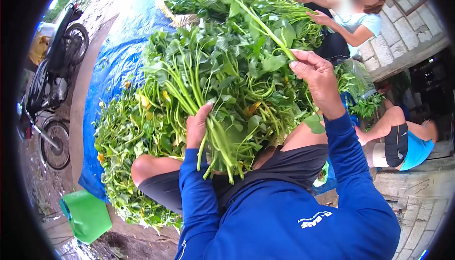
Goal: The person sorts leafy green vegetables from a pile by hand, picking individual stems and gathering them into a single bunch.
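Note:
My left hand (pixel 197 125) is closed round a bunch of leafy green stems (pixel 219 141). Their cut ends point down toward my lap, and the leaves spread up and away. Off to the right, my right hand (pixel 315 73) pinches a single leafy stem (pixel 268 30) between thumb and fingers. That stem slants up to the left, above the heap. Beneath both hands lies a large pile of leafy greens (pixel 256 89), with some yellowed leaves mixed in. The pile reaches up against my crossed legs.
A blue tarp (pixel 113 47) lies under the greens. At the upper right, a seated person (pixel 365 28) holds more stems. Another person in a blue top (pixel 417 146) sits at the right. A motorcycle (pixel 50 85) stands at the left, above a green container (pixel 87 217).

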The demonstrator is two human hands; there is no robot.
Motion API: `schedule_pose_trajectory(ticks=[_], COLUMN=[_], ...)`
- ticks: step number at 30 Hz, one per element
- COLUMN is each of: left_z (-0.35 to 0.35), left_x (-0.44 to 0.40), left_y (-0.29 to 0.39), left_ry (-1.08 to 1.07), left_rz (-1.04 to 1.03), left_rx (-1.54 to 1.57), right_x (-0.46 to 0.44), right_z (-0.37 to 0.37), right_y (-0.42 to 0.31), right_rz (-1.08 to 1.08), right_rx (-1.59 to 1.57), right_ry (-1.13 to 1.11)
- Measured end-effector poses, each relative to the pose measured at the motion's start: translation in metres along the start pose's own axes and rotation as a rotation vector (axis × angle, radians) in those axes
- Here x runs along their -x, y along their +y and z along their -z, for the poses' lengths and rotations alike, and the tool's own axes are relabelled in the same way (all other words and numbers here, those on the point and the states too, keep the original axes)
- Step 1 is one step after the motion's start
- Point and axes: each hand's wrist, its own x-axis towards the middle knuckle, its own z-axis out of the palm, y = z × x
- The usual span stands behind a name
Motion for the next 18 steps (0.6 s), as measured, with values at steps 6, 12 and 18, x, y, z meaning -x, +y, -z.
schedule_pose_trajectory(ticks=[6,12,18], left_z=[-0.012,-0.006,0.001], left_x=[-0.006,-0.012,-0.026], left_y=[-0.021,-0.043,-0.068], left_ry=[0.021,-0.225,-0.11], left_rz=[0.035,0.186,0.138], left_rx=[-0.007,0.423,0.329], right_x=[0.031,0.115,0.137], right_z=[-0.048,-0.104,-0.11], right_y=[0.032,0.13,0.155], right_rz=[0.177,-0.033,-0.131], right_rx=[0.296,0.333,0.316], right_ry=[-0.05,-0.324,-0.37])
